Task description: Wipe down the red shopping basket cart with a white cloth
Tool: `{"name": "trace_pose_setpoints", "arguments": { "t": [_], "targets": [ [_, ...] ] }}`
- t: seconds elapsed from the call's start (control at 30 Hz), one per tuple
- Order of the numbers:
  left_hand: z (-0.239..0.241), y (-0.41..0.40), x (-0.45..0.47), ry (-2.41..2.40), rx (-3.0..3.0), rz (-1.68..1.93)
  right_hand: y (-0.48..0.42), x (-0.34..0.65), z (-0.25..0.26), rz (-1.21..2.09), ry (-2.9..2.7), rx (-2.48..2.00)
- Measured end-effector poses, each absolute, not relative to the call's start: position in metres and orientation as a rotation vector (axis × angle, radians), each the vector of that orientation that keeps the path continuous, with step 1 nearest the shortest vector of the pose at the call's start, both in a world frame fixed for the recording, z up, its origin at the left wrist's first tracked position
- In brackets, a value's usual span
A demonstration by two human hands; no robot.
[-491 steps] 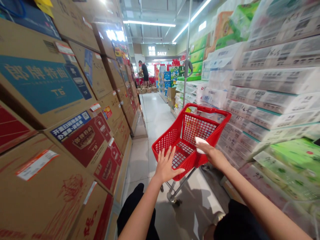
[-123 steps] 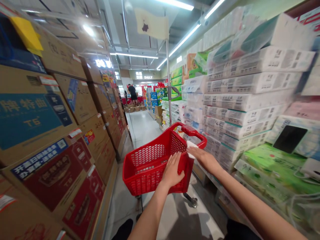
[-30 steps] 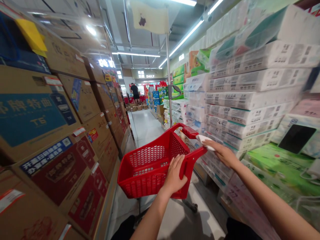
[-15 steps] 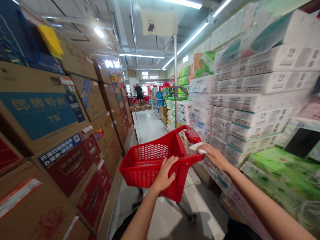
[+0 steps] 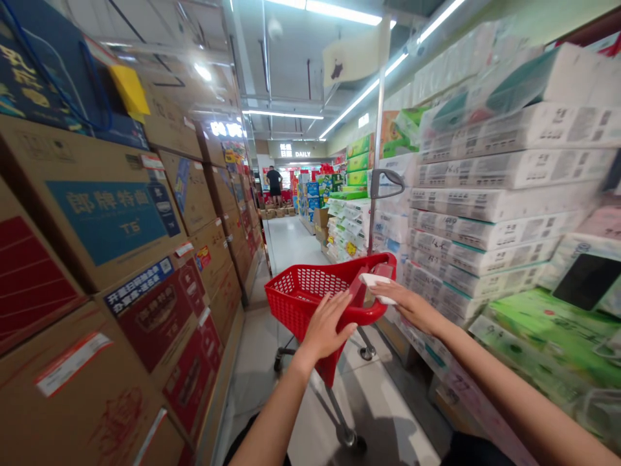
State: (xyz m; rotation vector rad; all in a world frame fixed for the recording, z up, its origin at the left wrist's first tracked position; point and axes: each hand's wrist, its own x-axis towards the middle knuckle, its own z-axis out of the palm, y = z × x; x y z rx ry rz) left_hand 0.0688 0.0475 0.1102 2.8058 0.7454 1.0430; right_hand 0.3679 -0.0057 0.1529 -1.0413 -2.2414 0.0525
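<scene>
A red plastic shopping cart [image 5: 295,312] on metal legs with casters stands before me, turned at an angle. My left hand [image 5: 324,329] lies on the cart's near rim, fingers stretched out and nothing in it. In my right hand [image 5: 410,305] is a folded white cloth [image 5: 374,282], perhaps a wipe, pressed against the cart by its handle bar [image 5: 373,316]. The fingers rest over the cloth and partly hide it. From the handle end rises a metal pole [image 5: 380,129] with a pale flag [image 5: 356,57] and a grey loop grip [image 5: 388,184].
Stacked cartons [image 5: 111,213] line the left side closely. Wrapped white packs [image 5: 460,200] are piled high on the right, with green packs [image 5: 528,330] and a dark phone-like slab [image 5: 588,281] nearer. Down the tiled aisle [image 5: 291,243] stands a person in dark clothes [image 5: 274,184].
The cart has turned, its basket and pole shifting right in view. My left hand stays on the rim, while my right hand with the cloth has moved slightly left. The view has shifted too.
</scene>
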Motion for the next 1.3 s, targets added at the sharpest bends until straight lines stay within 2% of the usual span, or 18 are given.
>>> {"name": "trace_pose_setpoints", "arguments": {
  "t": [0.17,0.33,0.53,0.63,0.8,0.9,1.07,1.3],
  "targets": [
    [0.133,0.030,0.113,0.984,2.778,1.116,0.010,0.377,0.160,0.100,-2.289,-1.074],
    [0.147,0.036,0.121,1.203,2.806,0.923,0.026,0.409,0.153,-0.055,-1.941,-1.422],
    [0.165,0.036,0.149,1.532,2.745,0.682,0.022,0.368,0.146,-0.080,-2.192,-1.131],
    [0.159,0.036,0.152,1.509,2.829,0.701,0.023,0.374,0.155,-0.049,-2.233,-1.194],
    [0.147,0.039,0.147,1.397,2.929,0.783,0.038,0.415,0.157,-0.189,-1.856,-1.636],
    [0.146,0.041,0.148,1.365,2.958,0.836,0.036,0.396,0.148,-0.247,-1.876,-1.590],
    [0.149,0.043,0.144,1.369,2.931,0.858,0.026,0.348,0.146,-0.202,-2.226,-1.225],
    [0.148,0.050,0.131,1.265,2.876,0.906,0.032,0.391,0.158,-0.174,-1.865,-1.473]
  ]
}}
